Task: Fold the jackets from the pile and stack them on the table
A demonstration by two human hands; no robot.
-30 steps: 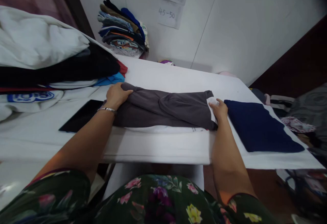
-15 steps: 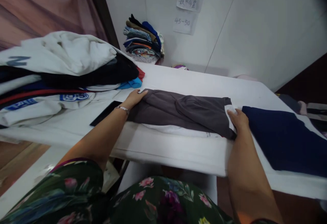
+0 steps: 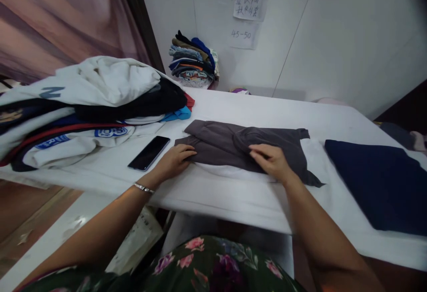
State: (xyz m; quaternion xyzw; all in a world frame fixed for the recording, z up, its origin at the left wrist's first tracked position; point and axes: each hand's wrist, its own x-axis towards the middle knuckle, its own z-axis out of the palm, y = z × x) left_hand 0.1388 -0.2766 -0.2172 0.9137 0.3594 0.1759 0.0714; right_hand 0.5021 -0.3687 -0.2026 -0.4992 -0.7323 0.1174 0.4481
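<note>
A dark grey shirt (image 3: 216, 147) lies folded into a long strip on the white-covered table, with white fabric showing along its near edge. A raised, curled wrinkle crosses its middle. At the near left corner, my left hand (image 3: 176, 158) has its fingers closed on the cloth. My right hand (image 3: 271, 161) is over the middle of the near side, fingers loosely bent and apart, with nothing seen held. The shirt's right end has a pointed corner that spreads onto the table.
A black phone (image 3: 149, 153) lies left of my left hand. Behind it is a heap of clothes (image 3: 100, 87). A folded navy garment (image 3: 376, 185) lies at the right. Against the wall stands a stack of folded clothes (image 3: 193, 61), near paper signs (image 3: 247, 5).
My right hand has let go of the shirt's right end and moved left to its middle. My left hand has shifted from the far left corner to the near one, uncovering the phone.
</note>
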